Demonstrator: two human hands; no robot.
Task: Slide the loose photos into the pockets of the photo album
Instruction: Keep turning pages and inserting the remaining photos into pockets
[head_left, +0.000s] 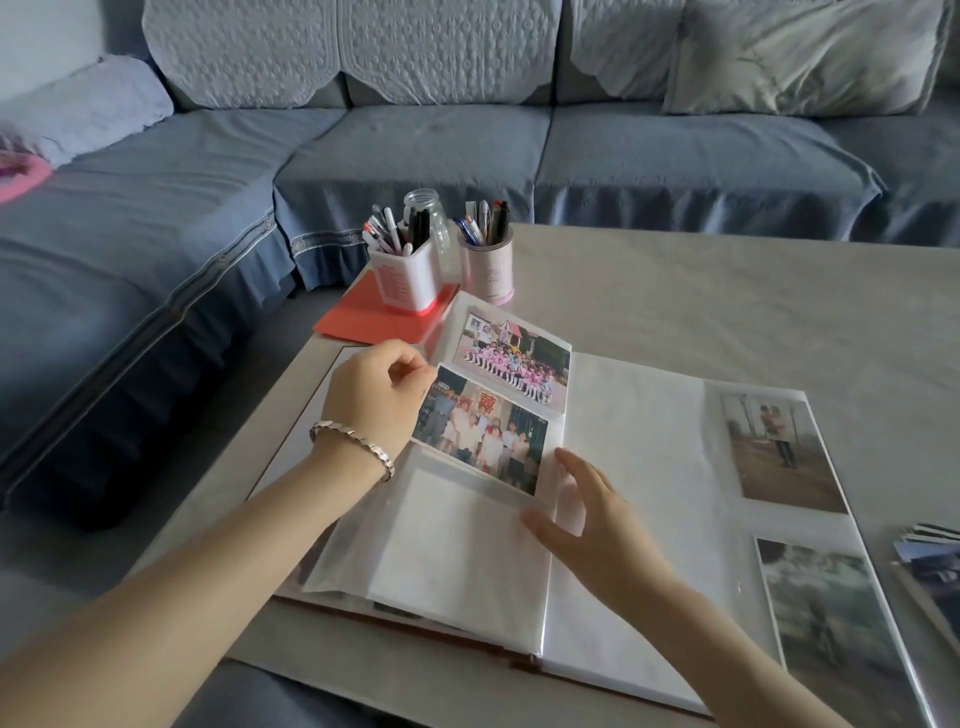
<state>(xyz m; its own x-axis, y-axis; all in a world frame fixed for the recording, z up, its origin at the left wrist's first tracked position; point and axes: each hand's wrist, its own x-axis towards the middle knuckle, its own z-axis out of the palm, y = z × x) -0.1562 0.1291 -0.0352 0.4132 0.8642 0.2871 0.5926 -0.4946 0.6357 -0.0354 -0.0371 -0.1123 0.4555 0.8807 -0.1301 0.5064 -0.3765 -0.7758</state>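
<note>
The photo album (639, 467) lies open on the table. On its left page a group photo in pink (511, 358) sits in the top pocket. Below it a second group photo (480, 431) lies at the middle pocket, and my left hand (376, 395), wearing a bracelet, pinches its left edge. My right hand (582, 514) rests with straight fingers on the page near the spine, by that photo's right corner. The bottom left pocket (457, 551) holds only white paper. The right page holds two photos (779, 452), (826, 613). A stack of loose photos (930, 566) lies at the far right.
Two pen cups (405, 270), (488, 265) and a glass jar (426, 213) stand at the table's far left corner, on and beside a red folder (363, 317). A blue-covered sofa (415, 150) wraps around behind and to the left of the table.
</note>
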